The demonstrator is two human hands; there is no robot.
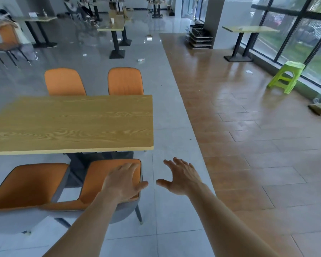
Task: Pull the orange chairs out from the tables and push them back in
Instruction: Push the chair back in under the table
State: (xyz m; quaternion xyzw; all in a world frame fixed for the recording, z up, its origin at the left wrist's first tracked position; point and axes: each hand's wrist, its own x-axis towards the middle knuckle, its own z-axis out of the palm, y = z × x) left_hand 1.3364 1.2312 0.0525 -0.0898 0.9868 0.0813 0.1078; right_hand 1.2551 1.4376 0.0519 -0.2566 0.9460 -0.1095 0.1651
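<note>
An orange chair (98, 182) with a grey back stands at the near right corner of a wood-grain table (70, 123), its seat partly under the tabletop. My left hand (123, 179) hovers flat over or rests on the chair's backrest, fingers spread, not gripping. My right hand (180, 176) is open in the air just right of the chair, touching nothing. A second orange chair (26, 184) stands to the left on the near side. Two more orange chairs, one on the left (64, 81) and one on the right (125, 81), are tucked in at the table's far side.
Grey tile floor lies under the table; brown tile floor spreads to the right. A green plastic stool (287, 76) stands by the windows. Other tables (115, 26) stand farther back, and a person sits on an orange chair (6, 39) at the far left.
</note>
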